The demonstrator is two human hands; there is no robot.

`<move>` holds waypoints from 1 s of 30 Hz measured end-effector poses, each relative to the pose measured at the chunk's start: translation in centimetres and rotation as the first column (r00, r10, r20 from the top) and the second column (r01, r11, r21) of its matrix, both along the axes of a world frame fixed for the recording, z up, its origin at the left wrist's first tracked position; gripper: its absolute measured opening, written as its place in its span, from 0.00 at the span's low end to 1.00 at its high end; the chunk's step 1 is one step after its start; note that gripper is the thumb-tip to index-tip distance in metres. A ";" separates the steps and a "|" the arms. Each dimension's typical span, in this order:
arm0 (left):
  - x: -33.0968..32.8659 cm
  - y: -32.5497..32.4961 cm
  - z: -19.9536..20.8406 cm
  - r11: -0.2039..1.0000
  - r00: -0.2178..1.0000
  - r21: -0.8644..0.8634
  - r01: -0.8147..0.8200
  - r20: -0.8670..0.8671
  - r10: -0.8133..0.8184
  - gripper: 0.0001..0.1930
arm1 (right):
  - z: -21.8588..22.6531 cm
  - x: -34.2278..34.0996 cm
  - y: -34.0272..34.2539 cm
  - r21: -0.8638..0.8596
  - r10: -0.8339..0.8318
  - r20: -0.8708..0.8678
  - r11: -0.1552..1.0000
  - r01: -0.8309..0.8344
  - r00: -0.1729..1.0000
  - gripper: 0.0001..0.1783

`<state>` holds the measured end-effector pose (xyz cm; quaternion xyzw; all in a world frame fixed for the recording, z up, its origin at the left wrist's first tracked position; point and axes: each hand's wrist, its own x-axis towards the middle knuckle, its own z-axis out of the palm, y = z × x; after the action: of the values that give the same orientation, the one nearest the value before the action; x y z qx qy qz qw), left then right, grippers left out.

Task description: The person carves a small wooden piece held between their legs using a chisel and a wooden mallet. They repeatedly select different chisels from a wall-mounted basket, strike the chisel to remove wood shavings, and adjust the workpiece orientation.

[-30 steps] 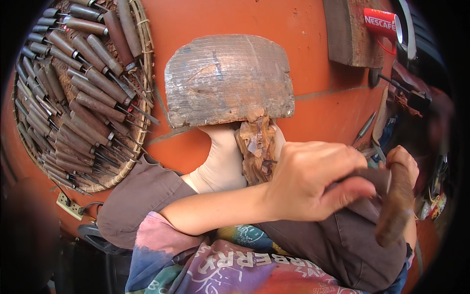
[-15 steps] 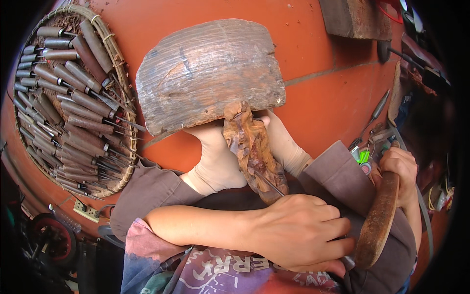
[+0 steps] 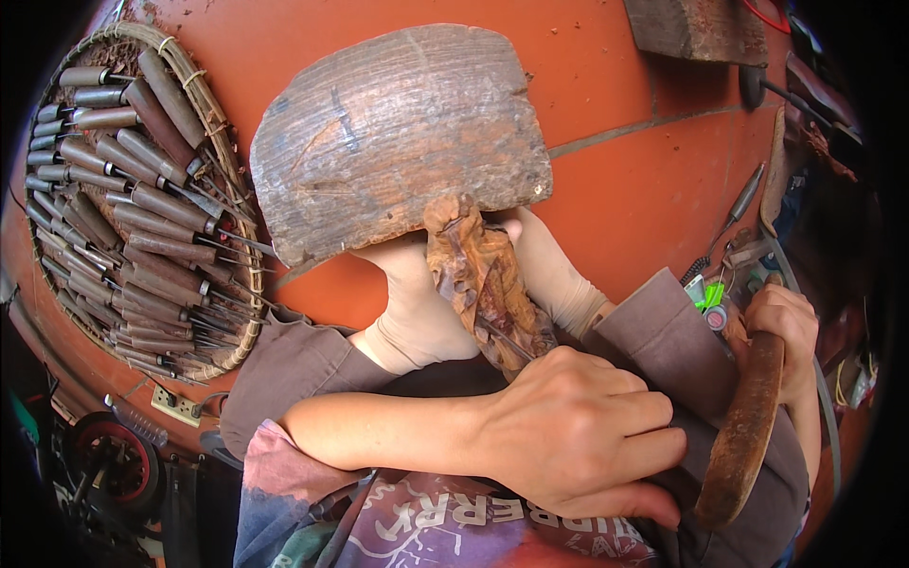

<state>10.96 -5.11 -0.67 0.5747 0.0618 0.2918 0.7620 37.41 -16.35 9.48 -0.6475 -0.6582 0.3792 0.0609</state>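
Note:
A brown carved wooden figure [image 3: 476, 270] lies between my feet, its far end against a thick wooden block. My left hand [image 3: 582, 431] reaches across from the left, closed around a chisel whose handle is hidden in the fist. Only a little of the thin dark chisel blade [image 3: 505, 338] shows, lying against the near part of the figure. Over on the right, my right hand [image 3: 784, 327] grips a worn wooden mallet [image 3: 743, 445]. The mallet's rounded end hangs beside my left hand's thumb, apart from it.
The wooden block [image 3: 398, 142] stands on the orange tiled floor [image 3: 606, 76]. At the left, a woven basket [image 3: 248, 346] holds many wood-handled carving tools. Another dark wood block [image 3: 696, 33] sits far right. A power strip [image 3: 175, 407] lies below the basket.
My left hand has turned slightly and shifted up, covering more of the chisel. The mallet in my right hand has moved a little right and down. The view has shifted slightly.

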 end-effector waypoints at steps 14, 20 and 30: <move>0.3 -0.3 0.3 0.996 0.996 -0.021 -0.082 -0.041 0.081 0.21 | -0.3 -0.4 0.1 0.081 -0.009 -0.006 0.997 0.010 1.000 0.16; 0.0 -0.2 0.3 0.998 0.998 -0.014 -0.065 -0.020 0.065 0.20 | -0.2 -0.3 0.3 0.096 0.001 -0.007 0.995 -0.001 1.000 0.16; 0.3 -0.1 0.0 0.996 0.997 -0.047 -0.069 -0.022 0.068 0.20 | 0.0 -0.4 0.5 0.126 0.018 -0.003 0.992 -0.017 1.000 0.16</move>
<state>11.22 -5.21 -0.67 0.5568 0.0961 0.3106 0.7644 37.00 -15.89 9.43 -0.6357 -0.6865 0.3387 0.0998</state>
